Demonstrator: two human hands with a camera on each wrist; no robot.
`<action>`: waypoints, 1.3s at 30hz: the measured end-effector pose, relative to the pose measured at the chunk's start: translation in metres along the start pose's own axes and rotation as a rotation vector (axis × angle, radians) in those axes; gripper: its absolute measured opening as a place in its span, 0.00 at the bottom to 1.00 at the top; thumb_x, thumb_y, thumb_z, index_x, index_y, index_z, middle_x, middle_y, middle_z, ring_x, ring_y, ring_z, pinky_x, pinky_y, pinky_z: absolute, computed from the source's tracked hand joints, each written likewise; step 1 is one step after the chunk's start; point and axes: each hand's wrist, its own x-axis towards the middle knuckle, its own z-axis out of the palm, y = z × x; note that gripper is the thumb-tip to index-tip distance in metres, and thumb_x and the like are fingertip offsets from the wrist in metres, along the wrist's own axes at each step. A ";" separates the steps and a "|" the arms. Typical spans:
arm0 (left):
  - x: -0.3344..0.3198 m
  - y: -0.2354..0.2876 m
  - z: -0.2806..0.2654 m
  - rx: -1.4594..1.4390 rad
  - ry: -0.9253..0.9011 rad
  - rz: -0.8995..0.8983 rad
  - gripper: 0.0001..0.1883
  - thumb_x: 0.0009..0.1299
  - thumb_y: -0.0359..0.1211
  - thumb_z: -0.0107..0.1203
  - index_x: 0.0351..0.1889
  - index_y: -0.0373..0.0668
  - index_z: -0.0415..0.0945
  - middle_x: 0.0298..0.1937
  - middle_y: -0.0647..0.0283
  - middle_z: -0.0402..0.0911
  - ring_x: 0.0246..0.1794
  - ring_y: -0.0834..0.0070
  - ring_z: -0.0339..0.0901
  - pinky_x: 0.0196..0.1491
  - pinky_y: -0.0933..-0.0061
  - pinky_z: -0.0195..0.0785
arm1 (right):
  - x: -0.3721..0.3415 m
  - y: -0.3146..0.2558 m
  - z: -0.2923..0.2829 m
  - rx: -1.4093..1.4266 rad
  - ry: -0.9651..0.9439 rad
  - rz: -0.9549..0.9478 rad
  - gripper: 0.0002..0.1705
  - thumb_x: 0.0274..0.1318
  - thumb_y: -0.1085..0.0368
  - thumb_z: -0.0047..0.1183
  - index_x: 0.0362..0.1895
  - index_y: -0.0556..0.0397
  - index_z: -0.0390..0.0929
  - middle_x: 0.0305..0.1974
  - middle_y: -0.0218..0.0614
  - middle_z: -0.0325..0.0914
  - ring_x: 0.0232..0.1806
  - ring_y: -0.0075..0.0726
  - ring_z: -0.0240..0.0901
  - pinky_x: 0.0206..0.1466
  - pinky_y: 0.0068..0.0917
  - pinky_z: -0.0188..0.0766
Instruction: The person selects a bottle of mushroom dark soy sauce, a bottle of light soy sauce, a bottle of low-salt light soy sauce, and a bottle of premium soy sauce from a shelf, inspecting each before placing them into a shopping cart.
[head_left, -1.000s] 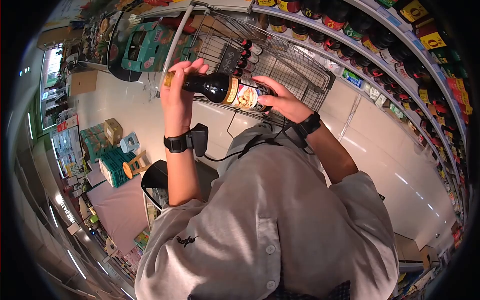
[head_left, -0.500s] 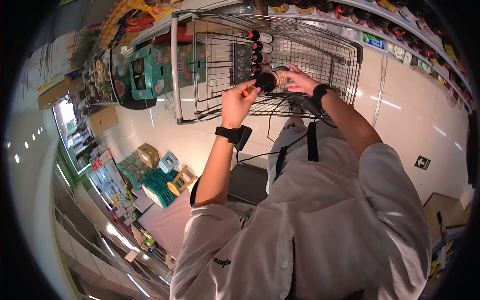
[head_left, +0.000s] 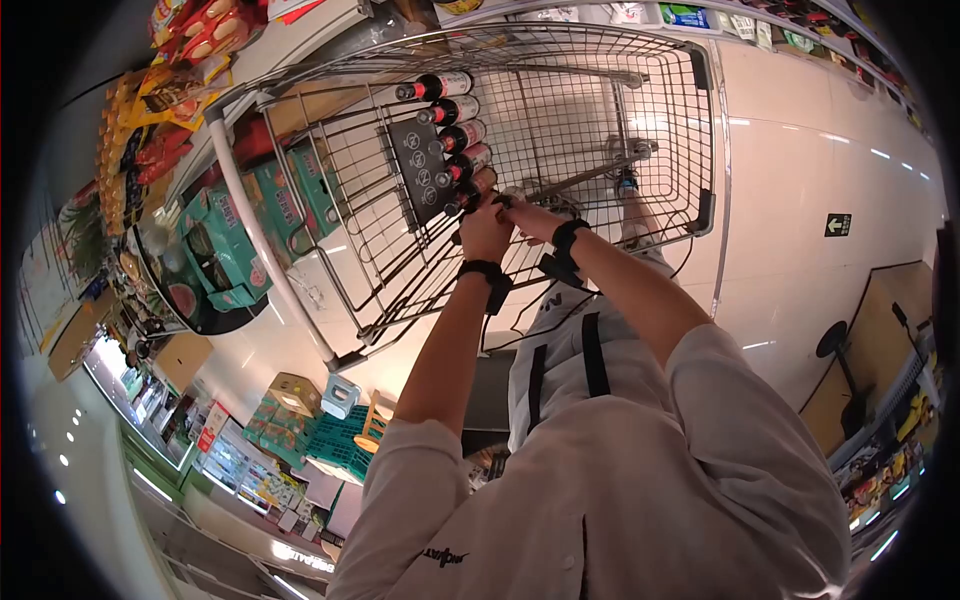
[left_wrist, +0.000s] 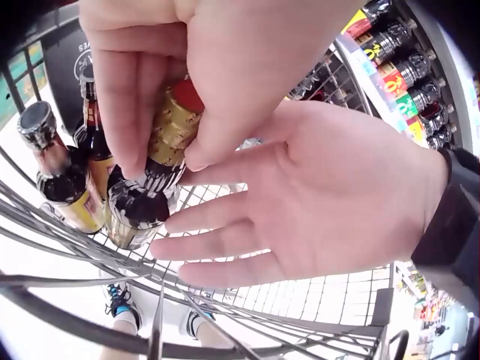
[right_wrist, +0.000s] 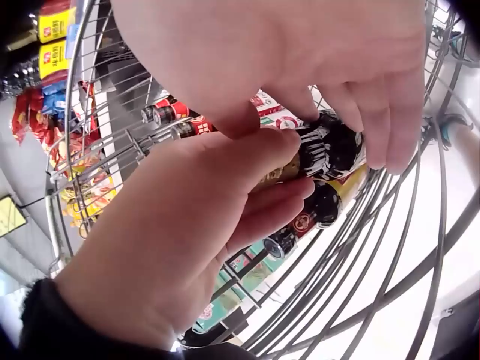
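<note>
In the left wrist view my left hand (left_wrist: pixel 142 82) grips a dark sauce bottle (left_wrist: pixel 141 202) by its gold-foil neck, with the red cap showing between fingers and thumb. The bottle tilts down into the wire shopping cart (head_left: pixel 708 110). My right hand (left_wrist: pixel 330 195) lies beside the bottle with fingers extended, palm turned toward it. In the right wrist view those straight fingers hang over the bottle's dark shoulder. A row of several dark bottles (head_left: pixel 460 137) lies in the cart, just beyond both hands in the head view.
A black panel (head_left: pixel 418 170) stands at the bottle caps' end. The cart's grey handle (head_left: pixel 250 215) is at left. Teal boxes (head_left: pixel 225 245) stand beyond it. Shelves of bottles (left_wrist: pixel 405 71) show in the left wrist view. A stool (head_left: pixel 341 396) and crates stand lower left.
The bottle has gone from held level above the cart in both hands down to the row inside it. The right hand has let go of its body; the left still holds the neck.
</note>
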 end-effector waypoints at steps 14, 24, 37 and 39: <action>0.037 -0.036 0.048 0.081 -0.115 0.031 0.09 0.60 0.37 0.55 0.30 0.42 0.80 0.30 0.52 0.81 0.35 0.52 0.79 0.38 0.56 0.72 | 0.045 0.019 -0.002 0.038 0.028 0.111 0.42 0.57 0.36 0.38 0.71 0.41 0.51 0.58 0.40 0.67 0.52 0.43 0.70 0.50 0.46 0.75; 0.037 -0.073 0.060 -0.054 -0.296 -0.098 0.21 0.58 0.43 0.62 0.48 0.46 0.77 0.45 0.52 0.82 0.48 0.55 0.79 0.51 0.58 0.71 | 0.053 0.034 -0.006 -0.450 -0.038 -0.170 0.27 0.58 0.49 0.48 0.58 0.48 0.66 0.48 0.39 0.73 0.51 0.46 0.73 0.49 0.40 0.75; 0.026 -0.037 -0.026 -0.124 -0.254 -0.169 0.21 0.61 0.46 0.55 0.45 0.41 0.80 0.29 0.58 0.83 0.24 0.73 0.81 0.32 0.72 0.73 | -0.089 0.051 -0.056 -1.249 0.177 -0.348 0.11 0.60 0.62 0.43 0.38 0.49 0.78 0.40 0.38 0.79 0.45 0.50 0.77 0.47 0.49 0.71; 0.020 -0.046 -0.049 -0.218 -0.170 -0.150 0.21 0.64 0.49 0.54 0.46 0.43 0.80 0.33 0.55 0.84 0.30 0.71 0.83 0.30 0.72 0.73 | -0.089 0.091 -0.083 -1.427 0.254 -0.516 0.11 0.60 0.64 0.42 0.36 0.48 0.79 0.40 0.37 0.79 0.43 0.49 0.78 0.49 0.47 0.70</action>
